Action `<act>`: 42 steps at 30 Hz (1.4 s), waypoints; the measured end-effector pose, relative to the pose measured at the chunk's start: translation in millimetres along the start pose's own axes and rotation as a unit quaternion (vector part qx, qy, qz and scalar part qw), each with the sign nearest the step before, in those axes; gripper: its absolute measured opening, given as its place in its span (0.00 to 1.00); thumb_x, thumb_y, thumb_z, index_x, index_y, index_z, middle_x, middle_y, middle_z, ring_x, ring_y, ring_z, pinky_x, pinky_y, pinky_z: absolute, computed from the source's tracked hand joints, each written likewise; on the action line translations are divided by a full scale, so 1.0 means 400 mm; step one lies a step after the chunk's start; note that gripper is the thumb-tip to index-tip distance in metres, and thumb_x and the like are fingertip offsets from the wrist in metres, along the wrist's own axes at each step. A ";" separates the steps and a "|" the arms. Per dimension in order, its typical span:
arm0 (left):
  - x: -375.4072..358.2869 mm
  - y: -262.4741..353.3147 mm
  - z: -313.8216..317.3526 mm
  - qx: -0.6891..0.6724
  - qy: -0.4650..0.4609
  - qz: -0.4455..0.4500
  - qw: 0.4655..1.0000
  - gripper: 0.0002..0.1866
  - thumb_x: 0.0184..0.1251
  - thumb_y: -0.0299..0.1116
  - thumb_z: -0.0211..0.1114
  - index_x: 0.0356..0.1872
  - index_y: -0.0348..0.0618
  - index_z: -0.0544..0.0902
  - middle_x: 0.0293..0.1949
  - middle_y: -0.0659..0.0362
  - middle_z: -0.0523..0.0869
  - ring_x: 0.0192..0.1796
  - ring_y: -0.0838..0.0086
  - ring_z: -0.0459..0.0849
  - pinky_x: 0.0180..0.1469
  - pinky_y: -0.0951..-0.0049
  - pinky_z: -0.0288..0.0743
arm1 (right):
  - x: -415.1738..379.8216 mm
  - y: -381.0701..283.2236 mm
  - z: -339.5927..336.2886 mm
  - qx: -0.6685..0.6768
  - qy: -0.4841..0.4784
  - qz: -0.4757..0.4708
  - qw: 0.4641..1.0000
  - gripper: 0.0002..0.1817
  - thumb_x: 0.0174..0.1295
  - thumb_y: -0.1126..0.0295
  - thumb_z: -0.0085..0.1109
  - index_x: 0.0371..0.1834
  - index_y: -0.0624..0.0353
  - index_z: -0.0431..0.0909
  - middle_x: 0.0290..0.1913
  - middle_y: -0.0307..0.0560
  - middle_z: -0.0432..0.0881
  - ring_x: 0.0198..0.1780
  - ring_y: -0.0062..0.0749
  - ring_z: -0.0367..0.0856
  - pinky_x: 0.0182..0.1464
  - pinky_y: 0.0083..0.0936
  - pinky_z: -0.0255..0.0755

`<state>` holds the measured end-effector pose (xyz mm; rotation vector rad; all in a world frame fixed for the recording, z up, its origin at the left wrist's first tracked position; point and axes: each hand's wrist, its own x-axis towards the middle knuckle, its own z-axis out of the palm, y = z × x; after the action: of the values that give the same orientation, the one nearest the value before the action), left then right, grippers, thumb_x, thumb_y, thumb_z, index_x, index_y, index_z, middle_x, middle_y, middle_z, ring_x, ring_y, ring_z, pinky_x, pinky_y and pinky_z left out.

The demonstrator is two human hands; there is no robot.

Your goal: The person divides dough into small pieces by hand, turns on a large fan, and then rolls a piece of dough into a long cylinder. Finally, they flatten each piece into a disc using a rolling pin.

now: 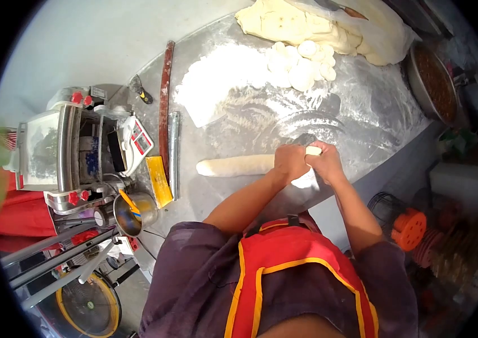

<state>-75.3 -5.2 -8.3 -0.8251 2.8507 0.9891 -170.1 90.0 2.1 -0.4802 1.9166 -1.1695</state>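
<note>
A long floury dough log [236,165] lies on the metal worktop [194,208]. My left hand [291,162] is wrapped round its right end. Close beside it, my right hand [325,161] grips a small piece of dough [313,151] that shows pale between thumb and fingers. Both hands are near the front edge of the worktop, with the knuckles almost together. Flour [216,79] is spread over the surface behind them. Farther back sits a pile of small dough pieces [302,65], next to a large mass of dough [295,25] partly under clear plastic.
To the left lie a dark red rolling pin [166,107], a metal rod [175,152], a yellow scraper [159,181] and a white scale [137,143]. A dough-rolling machine [67,149] and a metal pot [132,214] stand beyond. A bowl of brown filling [433,81] is at the right.
</note>
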 end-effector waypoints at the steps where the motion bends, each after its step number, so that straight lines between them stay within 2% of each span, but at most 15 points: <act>1: 0.001 0.001 -0.012 0.009 -0.011 0.004 1.000 0.11 0.46 0.38 0.64 0.25 0.41 0.85 0.29 0.48 0.86 0.35 0.53 0.85 0.41 0.58 0.76 | 0.002 -0.003 -0.003 0.028 -0.007 0.011 1.000 0.10 0.44 0.78 0.61 0.33 0.62 0.82 0.26 0.38 0.79 0.28 0.19 0.76 0.31 0.20 0.70; 5: 0.028 0.003 -0.030 0.011 -0.067 -0.010 0.998 0.12 0.46 0.39 0.65 0.26 0.40 0.86 0.29 0.47 0.87 0.35 0.53 0.86 0.39 0.57 0.78 | -0.001 -0.040 -0.023 0.124 -0.043 0.047 0.990 0.09 0.46 0.80 0.62 0.33 0.64 0.81 0.27 0.38 0.80 0.28 0.20 0.76 0.32 0.20 0.71; 9: 0.081 -0.043 -0.004 0.036 -0.039 -0.056 0.997 0.18 0.47 0.47 0.68 0.27 0.40 0.85 0.29 0.46 0.86 0.35 0.52 0.86 0.39 0.58 0.78 | -0.007 -0.091 -0.070 0.235 -0.127 0.109 0.958 0.12 0.49 0.79 0.65 0.39 0.65 0.80 0.32 0.39 0.81 0.32 0.22 0.78 0.36 0.20 0.73; 12: 0.104 -0.074 -0.016 -0.026 -0.051 -0.106 0.993 0.30 0.45 0.52 0.73 0.41 0.34 0.80 0.37 0.43 0.85 0.42 0.51 0.85 0.44 0.59 0.78 | 0.056 -0.159 -0.090 0.091 -0.071 0.033 0.993 0.17 0.49 0.79 0.65 0.45 0.66 0.78 0.37 0.41 0.81 0.37 0.24 0.79 0.41 0.22 0.74; 13: 0.089 -0.075 -0.005 -0.053 -0.039 -0.093 0.993 0.35 0.44 0.52 0.74 0.46 0.32 0.77 0.39 0.42 0.84 0.45 0.50 0.84 0.46 0.59 0.77 | 0.105 -0.141 -0.091 0.138 -0.083 0.025 0.987 0.22 0.51 0.77 0.66 0.51 0.65 0.74 0.41 0.42 0.80 0.41 0.23 0.78 0.44 0.22 0.73; 14: 0.082 -0.074 -0.003 -0.081 -0.023 -0.080 0.993 0.41 0.43 0.53 0.76 0.51 0.29 0.73 0.42 0.41 0.83 0.47 0.50 0.83 0.48 0.59 0.77 | 0.155 -0.126 -0.086 0.099 -0.072 0.022 0.992 0.26 0.52 0.73 0.66 0.56 0.65 0.71 0.44 0.47 0.81 0.43 0.29 0.80 0.46 0.26 0.73; 15: 0.081 -0.067 -0.020 -0.114 -0.097 -0.104 0.983 0.50 0.39 0.50 0.80 0.57 0.29 0.63 0.50 0.40 0.76 0.56 0.48 0.76 0.57 0.58 0.71 | 0.222 -0.073 -0.077 -0.054 -0.018 -0.039 0.998 0.27 0.53 0.70 0.67 0.56 0.65 0.71 0.45 0.50 0.81 0.44 0.36 0.80 0.47 0.30 0.74; 18: 0.025 -0.084 0.001 -0.129 0.089 -0.017 0.987 0.46 0.38 0.48 0.81 0.54 0.31 0.67 0.53 0.42 0.74 0.59 0.47 0.71 0.61 0.56 0.66 | 0.283 -0.031 -0.040 -0.350 0.074 -0.101 0.928 0.28 0.54 0.63 0.67 0.55 0.65 0.71 0.48 0.56 0.80 0.47 0.51 0.80 0.49 0.39 0.73; 22: -0.029 -0.118 -0.005 -0.002 0.008 -0.051 0.999 0.42 0.37 0.45 0.81 0.52 0.33 0.69 0.53 0.44 0.73 0.59 0.48 0.69 0.62 0.54 0.61 | 0.265 -0.053 -0.026 -0.510 0.120 -0.174 0.834 0.26 0.54 0.60 0.69 0.53 0.62 0.73 0.52 0.56 0.78 0.52 0.55 0.77 0.51 0.43 0.72; 25: -0.024 -0.151 0.015 -0.040 0.050 -0.014 0.998 0.35 0.45 0.44 0.76 0.53 0.39 0.72 0.50 0.45 0.77 0.55 0.49 0.74 0.56 0.54 0.68 | 0.202 -0.086 -0.030 -0.446 0.193 -0.292 0.824 0.27 0.54 0.62 0.71 0.53 0.62 0.74 0.53 0.53 0.77 0.55 0.46 0.76 0.54 0.38 0.71; 28: -0.030 -0.168 0.001 -0.134 0.014 0.018 0.991 0.33 0.49 0.46 0.74 0.54 0.43 0.72 0.46 0.45 0.80 0.51 0.49 0.78 0.51 0.55 0.72 | 0.123 -0.047 -0.014 -0.208 -0.032 -0.166 0.963 0.29 0.52 0.65 0.73 0.57 0.62 0.73 0.50 0.47 0.79 0.51 0.35 0.78 0.51 0.31 0.73; 31: -0.036 -0.164 -0.016 -0.170 0.003 0.060 0.984 0.31 0.52 0.47 0.73 0.53 0.42 0.72 0.43 0.44 0.82 0.48 0.49 0.81 0.48 0.56 0.74 | 0.057 -0.042 0.020 0.108 -0.210 0.080 0.968 0.31 0.52 0.68 0.73 0.59 0.63 0.73 0.45 0.45 0.81 0.45 0.26 0.79 0.47 0.25 0.74; 35: -0.056 -0.113 -0.036 -0.084 0.010 0.025 0.996 0.31 0.51 0.48 0.72 0.50 0.39 0.71 0.41 0.45 0.83 0.46 0.51 0.82 0.47 0.55 0.75 | 0.047 0.004 0.041 0.020 -0.150 -0.001 0.988 0.25 0.50 0.71 0.70 0.53 0.63 0.78 0.37 0.45 0.84 0.37 0.24 0.81 0.40 0.23 0.75; 40: -0.048 -0.104 0.036 -0.043 0.092 0.005 0.995 0.19 0.47 0.37 0.68 0.39 0.37 0.78 0.36 0.45 0.85 0.41 0.52 0.84 0.44 0.56 0.76 | 0.013 -0.012 0.066 -0.121 -0.037 -0.079 0.989 0.15 0.48 0.72 0.65 0.41 0.64 0.82 0.30 0.43 0.83 0.32 0.22 0.80 0.36 0.22 0.74; 42: -0.047 -0.102 0.038 -0.034 0.091 0.006 0.995 0.14 0.46 0.35 0.67 0.34 0.39 0.81 0.33 0.46 0.85 0.38 0.52 0.85 0.41 0.55 0.76 | 0.009 -0.013 0.069 -0.087 -0.032 -0.049 0.994 0.14 0.47 0.73 0.64 0.39 0.63 0.82 0.29 0.41 0.83 0.31 0.22 0.79 0.36 0.21 0.73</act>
<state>-41.6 -14.5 -40.6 -0.9513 2.9906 1.0724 -150.7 69.8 -1.6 -0.7048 1.9678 -1.0399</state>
